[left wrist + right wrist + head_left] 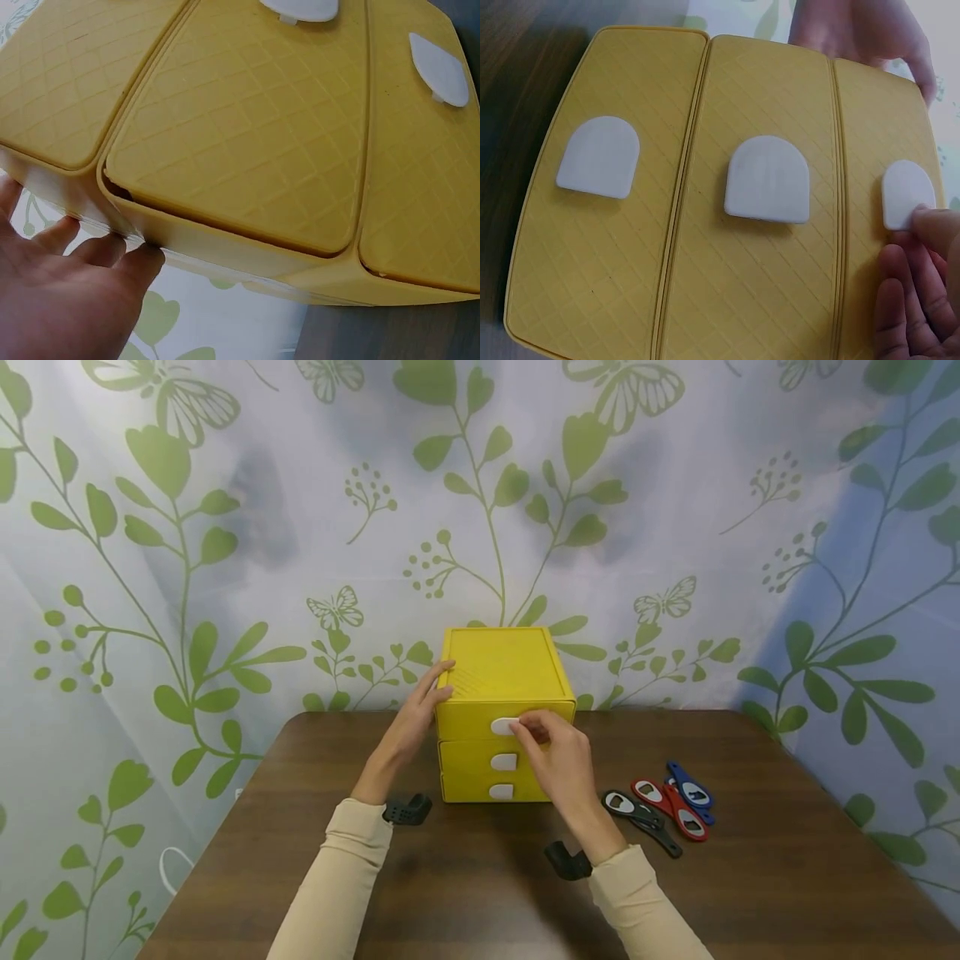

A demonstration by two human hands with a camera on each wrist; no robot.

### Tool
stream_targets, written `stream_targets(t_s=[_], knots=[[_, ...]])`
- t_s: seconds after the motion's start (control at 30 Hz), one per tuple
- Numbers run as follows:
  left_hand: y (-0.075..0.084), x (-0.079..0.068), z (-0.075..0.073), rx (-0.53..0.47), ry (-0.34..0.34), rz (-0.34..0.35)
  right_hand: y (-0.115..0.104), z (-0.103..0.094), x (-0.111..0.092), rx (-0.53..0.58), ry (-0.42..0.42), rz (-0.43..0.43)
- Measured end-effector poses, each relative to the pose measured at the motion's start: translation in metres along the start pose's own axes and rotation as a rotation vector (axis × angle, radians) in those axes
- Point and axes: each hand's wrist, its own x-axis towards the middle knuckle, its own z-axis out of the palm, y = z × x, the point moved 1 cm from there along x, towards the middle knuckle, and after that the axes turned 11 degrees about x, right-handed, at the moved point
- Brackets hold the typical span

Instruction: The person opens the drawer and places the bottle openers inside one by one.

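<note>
- Beige sleeves (330, 885) reach up from the bottom edge of the head view.
- Your yellow drawer box (498, 664) stands at the centre of the frame, on the brown table (457, 893). It looks like stiff, thin plastic, probably light enough to slide under a pull, so brace its side.
- Take hold by the white handle (502, 726) on the top drawer (463, 722); it looks smooth and might slip.
- Your right hand (558, 756), just right of centre, pinches that handle with the thumb in front.
- Your left hand (411, 720), left of centre, rests spread fingertips against the box's left side.
</note>
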Motion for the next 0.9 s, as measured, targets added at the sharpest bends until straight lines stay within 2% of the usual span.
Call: stream_targets(t_s=[0.1, 0.37, 0.9], knots=[[0.000, -0.001, 0.000, -0.014, 0.001, -0.023, 0.001, 0.000, -0.002, 0.000, 0.002, -0.011], [0.000, -0.001, 0.000, -0.038, -0.004, -0.023, 0.001, -0.003, -0.007, 0.001, 0.010, -0.059], [0.000, -0.001, 0.000, 0.019, 0.045, -0.017, -0.007, -0.015, -0.013, -0.014, -0.057, -0.086]])
